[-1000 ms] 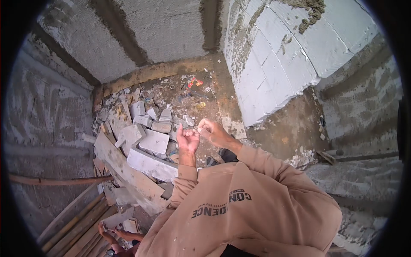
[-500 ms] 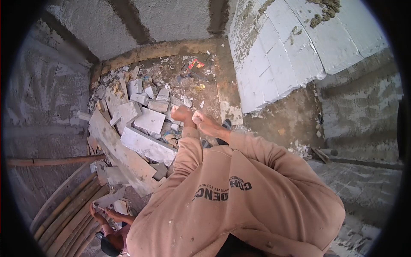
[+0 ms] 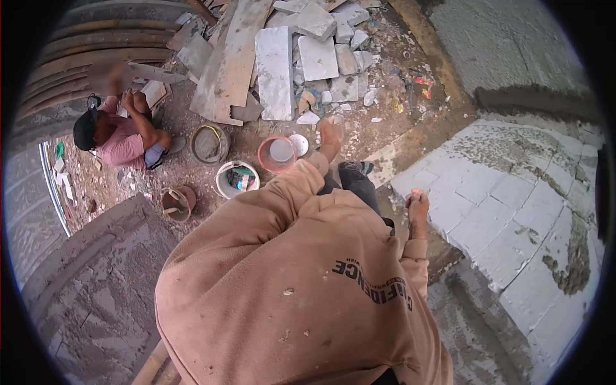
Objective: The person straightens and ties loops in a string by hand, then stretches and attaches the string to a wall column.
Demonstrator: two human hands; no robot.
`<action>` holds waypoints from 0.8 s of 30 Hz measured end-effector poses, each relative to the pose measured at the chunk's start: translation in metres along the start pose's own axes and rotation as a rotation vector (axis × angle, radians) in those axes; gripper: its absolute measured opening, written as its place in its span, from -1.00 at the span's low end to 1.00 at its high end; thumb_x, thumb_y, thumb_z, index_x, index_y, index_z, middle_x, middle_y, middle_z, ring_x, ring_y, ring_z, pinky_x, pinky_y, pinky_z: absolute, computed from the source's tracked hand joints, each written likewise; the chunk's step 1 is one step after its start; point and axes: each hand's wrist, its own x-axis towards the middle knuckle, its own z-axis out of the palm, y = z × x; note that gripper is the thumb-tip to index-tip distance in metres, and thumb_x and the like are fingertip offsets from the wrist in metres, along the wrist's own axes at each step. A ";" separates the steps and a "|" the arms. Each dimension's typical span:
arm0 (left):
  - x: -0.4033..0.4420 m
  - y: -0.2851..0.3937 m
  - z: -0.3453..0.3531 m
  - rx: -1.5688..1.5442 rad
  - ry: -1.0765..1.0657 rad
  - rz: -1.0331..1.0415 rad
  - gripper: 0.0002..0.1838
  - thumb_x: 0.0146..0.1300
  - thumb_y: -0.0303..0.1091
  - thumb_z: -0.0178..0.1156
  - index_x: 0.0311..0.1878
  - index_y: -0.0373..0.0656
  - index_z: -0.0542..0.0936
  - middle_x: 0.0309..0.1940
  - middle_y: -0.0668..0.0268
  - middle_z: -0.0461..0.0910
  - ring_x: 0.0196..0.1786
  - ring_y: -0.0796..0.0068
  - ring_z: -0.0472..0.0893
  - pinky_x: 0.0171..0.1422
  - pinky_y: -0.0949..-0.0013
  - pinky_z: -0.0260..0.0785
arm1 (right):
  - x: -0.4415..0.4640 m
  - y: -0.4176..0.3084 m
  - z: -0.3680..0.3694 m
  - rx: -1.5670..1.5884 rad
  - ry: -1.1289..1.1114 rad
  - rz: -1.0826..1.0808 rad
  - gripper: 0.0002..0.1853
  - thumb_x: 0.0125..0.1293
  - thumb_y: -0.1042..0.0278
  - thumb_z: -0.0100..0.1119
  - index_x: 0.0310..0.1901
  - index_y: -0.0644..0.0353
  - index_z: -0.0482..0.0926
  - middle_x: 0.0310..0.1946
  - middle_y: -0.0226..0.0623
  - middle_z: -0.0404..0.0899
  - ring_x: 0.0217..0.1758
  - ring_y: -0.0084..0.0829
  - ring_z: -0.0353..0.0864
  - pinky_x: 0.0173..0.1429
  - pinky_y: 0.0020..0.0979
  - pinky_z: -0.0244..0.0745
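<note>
Left hand: the left hand (image 3: pixel 331 133) is stretched out ahead of the body, blurred; whether its fingers are apart or together cannot be told.
Right hand: the right hand (image 3: pixel 417 204) is well apart from the left, to its right and nearer the body, fingers looking curled together; what lies inside the curl cannot be seen.
Lid: the white lid (image 3: pixel 299 145) lies near the left hand, just to its left.
Red tub: the red tub (image 3: pixel 260 156) stands beyond the lid, farther left of that hand, with a pale round thing (image 3: pixel 281 151) inside.
Chip: a white chip (image 3: pixel 308 118) lies on the ground just ahead and left of the left hand.
Block wall: the white block wall (image 3: pixel 487 199) rises just right of the right hand; contact cannot be told.
Buckets: a white bucket (image 3: pixel 219 183) with mixed items, a mortar tub (image 3: pixel 194 146) and a brown bucket (image 3: pixel 193 196) stand left of the red tub.
Rubble: broken blocks (image 3: pixel 319 59) and a long slab (image 3: pixel 274 74) lie ahead of the left hand, leftward.
Wrapper: a red wrapper (image 3: pixel 423 86) lies ahead and right of the left hand.
Co-worker: a person in a pink shirt (image 3: pixel 125 141) crouches far left of both hands.
</note>
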 end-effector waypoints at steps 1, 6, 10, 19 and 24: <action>-0.005 -0.011 -0.006 -0.072 -0.061 -0.089 -0.70 0.43 -0.28 0.14 -0.47 -0.15 0.49 -0.61 0.44 0.40 -0.53 0.57 0.35 -0.51 0.27 0.15 | -0.005 0.009 -0.003 -0.003 -0.005 0.051 -0.88 0.43 0.57 -0.04 -0.08 0.21 0.47 -0.39 -0.35 0.61 -0.42 -0.58 0.50 -0.37 -0.53 0.38; -0.045 0.008 -0.075 -0.228 -0.447 -0.689 -0.76 0.49 -0.17 0.10 -0.22 -0.14 0.58 -0.53 0.40 0.53 -0.53 0.55 0.49 -0.56 0.38 0.31 | 0.021 0.041 -0.031 -0.007 0.034 -0.068 -0.82 0.39 0.64 0.06 -0.01 0.27 0.42 -0.28 -0.17 0.71 -0.31 -0.53 0.61 -0.18 -0.53 0.51; -0.068 -0.004 -0.094 -0.260 -0.498 -0.772 -0.73 0.48 -0.16 0.11 -0.09 -0.18 0.60 -0.36 0.35 0.61 -0.38 0.56 0.59 -0.44 0.42 0.47 | 0.040 -0.019 -0.031 -0.223 0.065 -0.278 -0.80 0.44 0.59 0.16 0.03 0.27 0.43 -0.22 -0.22 0.74 -0.22 -0.55 0.67 -0.11 -0.53 0.55; -0.098 -0.028 -0.117 -0.154 -0.599 -0.575 -0.65 0.49 -0.08 0.10 0.05 -0.15 0.62 -0.04 0.37 0.67 0.03 0.53 0.61 0.04 0.35 0.47 | 0.027 -0.121 0.054 -0.228 -0.193 -0.393 -0.77 0.48 0.44 0.22 0.06 0.35 0.51 -0.16 -0.21 0.73 -0.12 -0.49 0.74 0.00 -0.42 0.65; -0.117 -0.049 -0.122 -0.202 -0.544 -0.462 -0.69 0.45 -0.13 0.12 0.03 -0.15 0.64 -0.01 0.36 0.66 0.08 0.49 0.59 0.06 0.31 0.47 | -0.023 -0.155 0.155 -0.204 -0.569 -0.452 -0.79 0.50 0.48 0.18 0.06 0.37 0.49 -0.11 -0.16 0.70 -0.07 -0.43 0.77 0.05 -0.43 0.67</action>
